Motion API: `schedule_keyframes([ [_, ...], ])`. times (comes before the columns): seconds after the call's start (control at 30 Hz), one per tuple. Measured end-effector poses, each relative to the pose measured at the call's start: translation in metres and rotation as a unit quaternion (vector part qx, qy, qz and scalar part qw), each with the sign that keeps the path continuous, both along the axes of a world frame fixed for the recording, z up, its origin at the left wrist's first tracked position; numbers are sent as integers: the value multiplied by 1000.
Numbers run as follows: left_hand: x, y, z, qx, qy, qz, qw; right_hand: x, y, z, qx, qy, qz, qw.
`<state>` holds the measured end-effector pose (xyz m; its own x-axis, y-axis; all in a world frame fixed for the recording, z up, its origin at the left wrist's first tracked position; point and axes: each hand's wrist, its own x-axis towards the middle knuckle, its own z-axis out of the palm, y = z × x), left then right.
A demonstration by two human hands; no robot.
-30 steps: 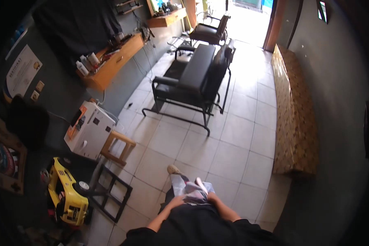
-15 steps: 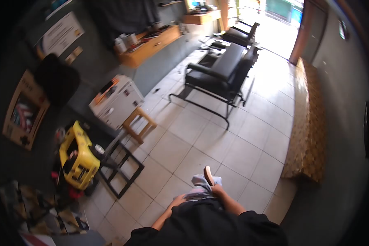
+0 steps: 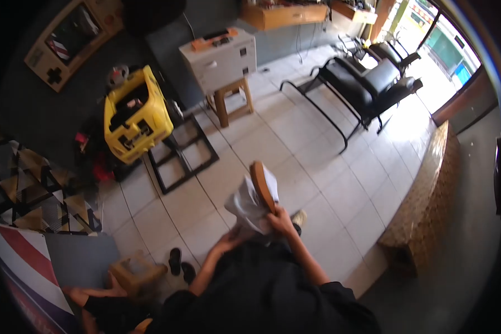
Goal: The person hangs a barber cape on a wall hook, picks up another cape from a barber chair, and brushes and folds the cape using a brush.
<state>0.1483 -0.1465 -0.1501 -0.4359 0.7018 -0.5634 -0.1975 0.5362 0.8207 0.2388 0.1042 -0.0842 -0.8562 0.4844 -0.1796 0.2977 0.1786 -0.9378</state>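
My right hand (image 3: 281, 220) is closed around the lower end of a brush (image 3: 262, 185) with a long brown wooden back, tilted up and away from me. Pale material shows along its right side; whether this is bristles or cloth I cannot tell. A crumpled light-grey cloth (image 3: 247, 207) hangs against the brush's left side. My left hand (image 3: 228, 241) grips the cloth's lower edge, its fingertips partly hidden in the folds. Both hands are close together in front of my black shirt.
Black barber chairs (image 3: 350, 83) stand ahead right. A wooden bench (image 3: 423, 195) lines the right wall. Left are a yellow toy car (image 3: 136, 117), a black metal frame (image 3: 186, 161) and a white cabinet (image 3: 222, 58). Another person's leg (image 3: 97, 291) shows lower left, near a stool (image 3: 142, 273) and black sandals (image 3: 175, 260).
My view has turned left and down. The brush and cloth are raised higher in front of me, with more of the cloth showing. Another person's limbs and the sandals have come into view.
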Motion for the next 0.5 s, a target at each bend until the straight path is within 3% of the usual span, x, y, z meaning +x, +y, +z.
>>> schedule_keyframes([
  [0.07, -12, 16, 69, 1, -121, 90, 988, 1, -15, 50, -39, 42, 28, 998],
  [0.1, -11, 16, 77, 77, -135, 124, 980, 5, -19, 68, -86, 35, 63, 994],
  [0.13, -17, 22, 83, 140, -136, 90, 977, 9, -24, 87, -129, 34, 98, 986],
  [0.2, -27, 26, 78, 148, -294, 125, 936, 17, -35, 123, -178, 23, 111, 978],
  [0.27, -28, 33, 81, 192, -215, 105, 952, 27, -34, 134, -184, 61, 153, 969],
  [0.37, -32, 44, 98, 255, -138, 93, 952, 44, -23, 145, -180, 64, 96, 977],
  [0.43, -34, 56, 134, 297, -271, 192, 895, 53, -15, 143, -173, 64, 23, 983],
  [0.5, -37, 59, 146, 326, -209, 239, 891, 53, -8, 142, -185, 99, -79, 975],
])
